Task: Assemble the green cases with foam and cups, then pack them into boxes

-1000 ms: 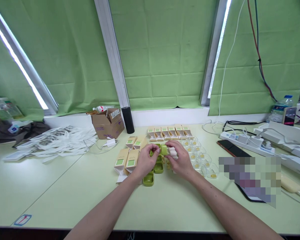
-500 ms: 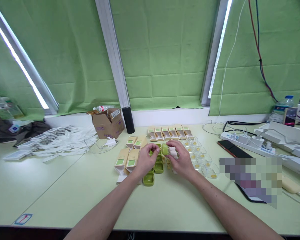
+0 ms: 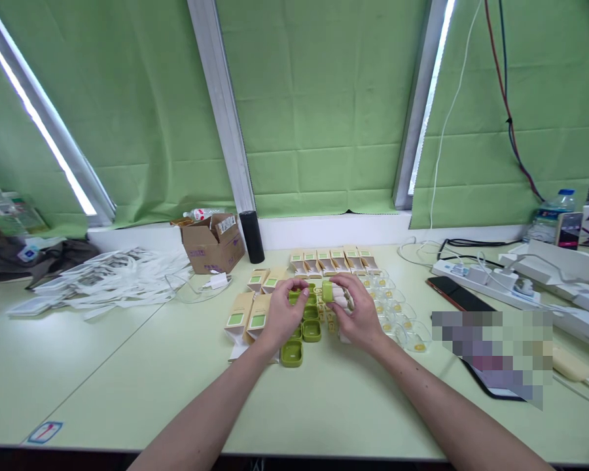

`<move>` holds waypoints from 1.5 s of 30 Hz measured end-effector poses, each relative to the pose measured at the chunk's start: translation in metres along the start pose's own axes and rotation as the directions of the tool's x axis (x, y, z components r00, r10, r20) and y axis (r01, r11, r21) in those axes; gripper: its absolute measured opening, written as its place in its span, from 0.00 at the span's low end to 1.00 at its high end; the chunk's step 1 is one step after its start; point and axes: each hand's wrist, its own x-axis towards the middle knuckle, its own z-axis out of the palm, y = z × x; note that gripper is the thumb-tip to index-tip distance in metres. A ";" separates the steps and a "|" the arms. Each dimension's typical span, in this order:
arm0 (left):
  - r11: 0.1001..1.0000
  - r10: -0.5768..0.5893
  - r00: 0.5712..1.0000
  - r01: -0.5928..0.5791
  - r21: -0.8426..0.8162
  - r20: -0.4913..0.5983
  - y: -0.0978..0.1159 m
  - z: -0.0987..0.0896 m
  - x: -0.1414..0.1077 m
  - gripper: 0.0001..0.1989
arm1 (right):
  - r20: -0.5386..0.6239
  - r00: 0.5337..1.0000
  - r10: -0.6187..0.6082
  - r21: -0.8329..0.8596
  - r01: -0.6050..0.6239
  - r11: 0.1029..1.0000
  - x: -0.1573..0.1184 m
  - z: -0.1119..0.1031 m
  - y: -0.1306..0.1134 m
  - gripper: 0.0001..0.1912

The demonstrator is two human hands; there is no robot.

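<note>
"Left hand [image 3: 285, 311] has slipped a little toward 9 o'clock, away from the small green case [image 3: 327, 292], since a second ago; its thumb and fingertips stand apart"

"And the right hand [image 3: 357, 309]?"

"Gripping that case between fingers and thumb, above the table [image 3: 363, 405]"

"What edges crowd it, with the case as clock centre?"

"Green trays [image 3: 311, 338] at 7, rims close together, partly hidden by the left hand; tan cartons [image 3: 235, 318] at 8, just beyond; a carton row [image 3: 325, 263] at 12; clear containers [image 3: 416, 335] at 4, just beside the right wrist"

"Room to move?"

"At 6, where tabletop runs between the forearms [image 3: 220, 399] to the near edge, and more widely at 8, past the cartons, crossed by a seam [image 3: 108, 359]"

"And the surroundings?"

"Green blinds [image 3: 319, 131] hang at 12 above a white ledge [image 3: 334, 232]; a cardboard box [image 3: 211, 252] stands at 10 beside a black cylinder [image 3: 252, 237]; a power strip [image 3: 471, 278] and dark phone [image 3: 459, 294] lie at 3"
</note>
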 end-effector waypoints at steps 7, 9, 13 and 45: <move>0.917 0.369 0.925 -0.378 0.128 0.088 0.008 0.000 -0.010 0.27 | 0.033 0.993 -0.112 -0.066 0.114 0.991 -0.002 -0.001 -0.004 0.30; 0.897 0.412 0.904 -0.425 0.125 0.119 0.008 0.001 -0.010 0.28 | 0.062 0.984 -0.166 -0.088 0.171 0.981 -0.002 -0.001 -0.004 0.32; 0.886 0.443 0.888 -0.455 0.091 0.122 0.005 0.002 -0.008 0.23 | 0.088 0.966 -0.241 -0.106 0.250 0.962 -0.002 -0.002 -0.003 0.32; 0.871 0.486 0.872 -0.488 0.050 0.057 0.001 0.003 -0.009 0.20 | 0.108 0.920 -0.376 -0.154 0.389 0.908 0.003 -0.005 -0.003 0.18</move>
